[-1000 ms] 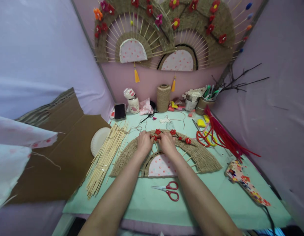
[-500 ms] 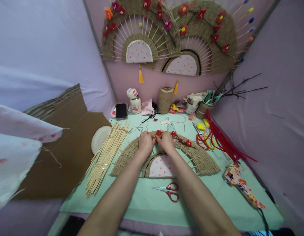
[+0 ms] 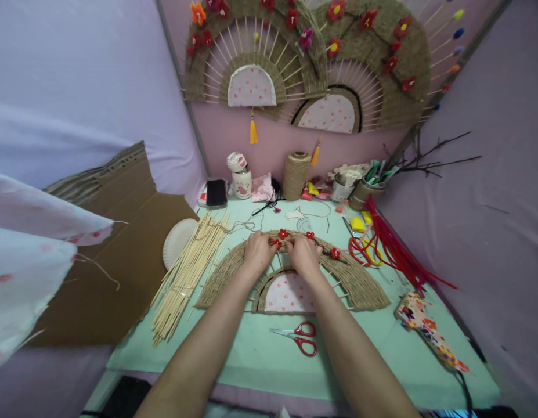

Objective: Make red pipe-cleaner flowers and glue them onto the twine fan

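Note:
A half-round twine fan lies on the table, with a dotted cloth half-circle at its base. Along its upper band sit several red flowers and a dark twig. My left hand is over the upper left of the band, fingers closed, its fingertips at a small red flower. Just right of that flower is my right hand, its fingers curled together over the band; what they hold, if anything, is hidden. Red-handled scissors lie in front of the fan, blades pointing left.
Thin bamboo sticks lie left, beside a white paper plate and cardboard. A twine spool stands at the back. Red pipe cleaners and a flower-patterned glue gun are on the right. Finished fans hang behind.
My right hand has moved slightly right, away from the left fingertips, and the small red flower between the hands shows more. The camera view has shifted a little.

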A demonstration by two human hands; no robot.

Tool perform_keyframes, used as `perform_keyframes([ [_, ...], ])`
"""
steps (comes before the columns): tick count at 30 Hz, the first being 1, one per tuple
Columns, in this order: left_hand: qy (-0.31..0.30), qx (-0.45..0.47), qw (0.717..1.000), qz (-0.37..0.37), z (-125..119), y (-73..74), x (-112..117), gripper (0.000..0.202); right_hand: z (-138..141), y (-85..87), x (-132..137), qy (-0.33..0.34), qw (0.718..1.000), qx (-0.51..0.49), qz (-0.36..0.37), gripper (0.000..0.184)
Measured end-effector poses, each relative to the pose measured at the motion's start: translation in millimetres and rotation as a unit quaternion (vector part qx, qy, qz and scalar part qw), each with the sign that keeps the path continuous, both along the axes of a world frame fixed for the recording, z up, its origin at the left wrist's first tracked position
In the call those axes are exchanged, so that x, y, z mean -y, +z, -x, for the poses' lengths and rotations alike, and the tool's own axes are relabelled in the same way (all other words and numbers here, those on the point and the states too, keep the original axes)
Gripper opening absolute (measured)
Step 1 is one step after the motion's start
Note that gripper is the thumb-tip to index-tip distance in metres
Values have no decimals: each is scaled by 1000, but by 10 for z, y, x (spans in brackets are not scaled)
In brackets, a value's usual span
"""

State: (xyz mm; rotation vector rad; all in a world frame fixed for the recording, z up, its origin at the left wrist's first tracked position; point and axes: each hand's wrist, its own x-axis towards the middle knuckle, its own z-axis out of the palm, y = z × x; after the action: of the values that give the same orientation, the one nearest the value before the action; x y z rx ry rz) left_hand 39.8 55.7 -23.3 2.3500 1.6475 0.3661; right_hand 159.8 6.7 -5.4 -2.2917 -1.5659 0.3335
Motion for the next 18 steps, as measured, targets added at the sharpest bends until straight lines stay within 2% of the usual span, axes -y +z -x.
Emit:
perform_keyframes([
  [8,-2,-6,1000,-4,152,150,128,31,-83,22,198,4,1000,-25,-13,27],
  [13,-38,2,999,-2,165,167,186,35,-123,38,354,2,999,-34,-33,26],
  [18,-46,-1,999,-8,193,179,234,34,-216,52,588,-5,998,-39,-42,24],
])
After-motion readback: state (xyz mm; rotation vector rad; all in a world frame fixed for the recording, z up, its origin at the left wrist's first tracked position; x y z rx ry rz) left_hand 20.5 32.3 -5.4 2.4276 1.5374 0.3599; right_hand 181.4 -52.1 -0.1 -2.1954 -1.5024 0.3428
